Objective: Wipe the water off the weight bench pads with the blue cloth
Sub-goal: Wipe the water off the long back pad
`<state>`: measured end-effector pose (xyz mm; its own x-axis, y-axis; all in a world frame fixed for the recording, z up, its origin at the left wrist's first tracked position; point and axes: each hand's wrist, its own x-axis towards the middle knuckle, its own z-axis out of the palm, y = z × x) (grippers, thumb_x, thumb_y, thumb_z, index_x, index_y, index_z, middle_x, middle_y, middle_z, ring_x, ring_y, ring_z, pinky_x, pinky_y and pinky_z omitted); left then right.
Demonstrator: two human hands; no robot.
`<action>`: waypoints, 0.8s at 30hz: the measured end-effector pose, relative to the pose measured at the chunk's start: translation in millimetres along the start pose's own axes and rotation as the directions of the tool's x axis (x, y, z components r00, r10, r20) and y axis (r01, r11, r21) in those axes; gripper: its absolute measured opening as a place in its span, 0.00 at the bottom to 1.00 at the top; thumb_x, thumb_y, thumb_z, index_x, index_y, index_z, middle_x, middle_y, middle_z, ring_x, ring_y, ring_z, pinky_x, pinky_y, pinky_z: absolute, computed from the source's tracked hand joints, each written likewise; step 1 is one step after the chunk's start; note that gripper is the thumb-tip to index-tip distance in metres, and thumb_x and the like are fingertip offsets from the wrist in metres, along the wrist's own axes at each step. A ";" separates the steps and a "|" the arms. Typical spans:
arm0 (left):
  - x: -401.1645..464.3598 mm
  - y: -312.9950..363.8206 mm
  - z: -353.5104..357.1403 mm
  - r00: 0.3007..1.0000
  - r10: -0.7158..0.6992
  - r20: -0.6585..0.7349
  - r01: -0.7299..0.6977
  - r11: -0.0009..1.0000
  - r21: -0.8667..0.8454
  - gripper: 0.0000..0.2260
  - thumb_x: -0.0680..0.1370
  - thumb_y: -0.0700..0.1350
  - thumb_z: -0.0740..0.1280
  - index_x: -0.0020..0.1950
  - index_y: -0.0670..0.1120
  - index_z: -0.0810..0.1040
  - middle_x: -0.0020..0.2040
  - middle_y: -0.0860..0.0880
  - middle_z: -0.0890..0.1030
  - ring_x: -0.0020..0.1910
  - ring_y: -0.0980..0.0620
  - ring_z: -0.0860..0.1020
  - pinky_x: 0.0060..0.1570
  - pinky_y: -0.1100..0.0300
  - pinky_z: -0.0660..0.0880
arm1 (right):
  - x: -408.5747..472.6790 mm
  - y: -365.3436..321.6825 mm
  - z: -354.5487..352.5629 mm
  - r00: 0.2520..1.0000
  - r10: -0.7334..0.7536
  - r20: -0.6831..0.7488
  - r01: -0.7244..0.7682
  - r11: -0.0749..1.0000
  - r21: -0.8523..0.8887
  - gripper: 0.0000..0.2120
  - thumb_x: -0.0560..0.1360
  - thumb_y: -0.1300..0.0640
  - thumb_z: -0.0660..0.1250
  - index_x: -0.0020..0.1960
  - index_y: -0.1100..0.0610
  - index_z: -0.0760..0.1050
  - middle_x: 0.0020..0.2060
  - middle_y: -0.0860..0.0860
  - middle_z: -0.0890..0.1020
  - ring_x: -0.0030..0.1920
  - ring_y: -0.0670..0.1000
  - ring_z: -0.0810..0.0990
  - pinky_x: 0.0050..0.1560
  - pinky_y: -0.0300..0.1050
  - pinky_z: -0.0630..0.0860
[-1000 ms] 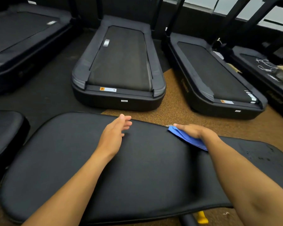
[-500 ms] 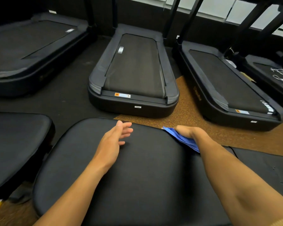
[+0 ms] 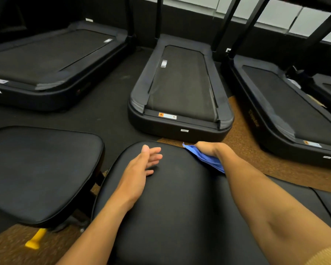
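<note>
Blue cloth (image 3: 208, 159) pressed to the far edge of the black bench pad (image 3: 180, 207).

The right hand (image 3: 206, 148) lies over the cloth with its fingers curled down onto it at the pad's far rim; the left hand (image 3: 141, 165) rests beside it on the pad, fingers straight and slightly spread, holding nothing. A second bench pad (image 3: 40, 169) sits to the left, apart from this one. Beyond, treadmills (image 3: 180, 88) stand in a row on dark flooring, and a yellow foot cap (image 3: 35, 240) shows near the floor.

On the black padded bench (image 3: 180, 217), the left hand (image 3: 139, 167) lies left of the right hand (image 3: 206, 149), which presses the crumpled blue cloth (image 3: 208, 159); three black treadmills (image 3: 180, 88) stand behind.
</note>
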<state>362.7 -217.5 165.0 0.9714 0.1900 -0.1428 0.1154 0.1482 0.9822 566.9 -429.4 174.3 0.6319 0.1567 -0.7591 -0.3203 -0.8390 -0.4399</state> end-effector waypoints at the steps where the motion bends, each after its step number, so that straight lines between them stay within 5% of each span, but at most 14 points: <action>1: 0.6 0.5 -4.8 1.000 0.004 0.001 -0.004 1.000 0.003 0.28 0.77 0.69 0.51 0.63 0.56 0.80 0.59 0.55 0.84 0.62 0.58 0.79 0.66 0.53 0.72 | 3.2 -8.1 6.4 1.000 -0.005 0.008 0.005 1.000 -0.003 0.24 0.79 0.48 0.59 0.60 0.65 0.81 0.55 0.63 0.84 0.54 0.61 0.83 0.65 0.58 0.74; 6: 7.2 6.4 -30.5 0.998 0.048 -0.043 -0.046 0.998 0.044 0.25 0.82 0.66 0.50 0.64 0.57 0.80 0.60 0.57 0.83 0.63 0.60 0.77 0.70 0.51 0.70 | 18.1 -44.6 32.8 0.999 -0.027 0.024 0.028 0.998 -0.051 0.27 0.78 0.43 0.57 0.61 0.62 0.82 0.55 0.61 0.85 0.62 0.64 0.81 0.70 0.62 0.72; 12: 23.1 7.8 -62.0 0.991 0.084 -0.105 -0.066 0.984 0.163 0.29 0.73 0.72 0.50 0.63 0.62 0.80 0.62 0.63 0.80 0.65 0.64 0.74 0.67 0.59 0.67 | 4.8 -89.7 68.0 0.984 -0.176 -0.015 0.173 0.980 -0.095 0.21 0.83 0.51 0.53 0.50 0.58 0.84 0.46 0.57 0.86 0.47 0.58 0.84 0.51 0.49 0.76; 15: 29.6 2.4 -70.9 0.993 0.047 -0.106 -0.032 0.989 0.142 0.29 0.74 0.71 0.50 0.64 0.61 0.80 0.63 0.62 0.80 0.65 0.64 0.74 0.67 0.60 0.67 | 8.1 -105.4 81.4 0.969 -0.238 -0.059 0.225 0.959 -0.172 0.19 0.83 0.52 0.52 0.57 0.56 0.81 0.48 0.55 0.83 0.46 0.53 0.80 0.45 0.48 0.71; 18: 30.9 -0.6 -75.1 0.995 0.024 -0.095 -0.017 0.997 0.069 0.27 0.74 0.73 0.51 0.59 0.63 0.81 0.62 0.60 0.81 0.65 0.63 0.75 0.68 0.58 0.68 | 13.9 -120.2 95.0 0.951 -0.300 -0.074 0.269 0.922 -0.280 0.18 0.83 0.48 0.53 0.56 0.52 0.80 0.54 0.54 0.80 0.50 0.51 0.77 0.52 0.50 0.69; 22: 27.8 0.1 -85.5 0.993 0.019 -0.121 -0.020 1.000 -0.012 0.22 0.80 0.68 0.50 0.57 0.63 0.81 0.62 0.60 0.81 0.63 0.64 0.76 0.57 0.65 0.69 | 19.0 -143.5 117.3 0.935 -0.349 -0.061 0.295 0.862 -0.412 0.20 0.79 0.40 0.57 0.52 0.52 0.82 0.49 0.52 0.82 0.51 0.54 0.80 0.50 0.49 0.71; 24: 27.7 -3.0 -94.1 0.987 0.040 -0.155 -0.043 0.999 -0.017 0.25 0.75 0.72 0.51 0.60 0.63 0.78 0.65 0.60 0.78 0.66 0.62 0.73 0.63 0.61 0.67 | 18.6 -154.3 127.6 0.932 -0.358 -0.056 0.290 0.830 -0.477 0.20 0.77 0.38 0.58 0.47 0.52 0.81 0.46 0.51 0.82 0.49 0.54 0.80 0.49 0.49 0.72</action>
<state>369.7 -121.4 146.6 0.9311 0.3443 -0.1207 0.0698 0.1565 0.9852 538.0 -230.5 166.8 0.7433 0.4168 -0.5232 0.2537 -0.8994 -0.3561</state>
